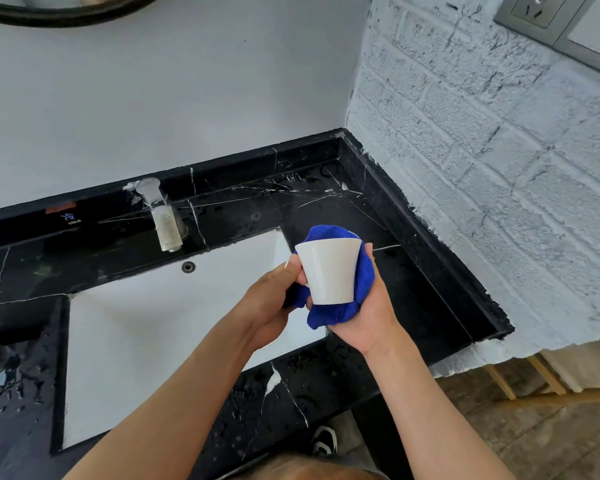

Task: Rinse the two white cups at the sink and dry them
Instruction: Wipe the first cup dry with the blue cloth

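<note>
A white cup point(329, 271) is held upright above the right edge of the white sink point(153, 327). My left hand point(271, 299) grips it on its left side, the thumb against the cup wall. My right hand point(368, 306) cups a blue cloth point(329, 315) that wraps the cup's far side and bottom; more of the cloth shows above the rim. Only one cup is in view.
A chrome faucet point(160, 216) stands behind the basin on the black marble counter point(326, 199), which is wet with droplets at the front. A white painted brick wall point(482, 168) closes the right side, with a socket plate point(534, 12) high up.
</note>
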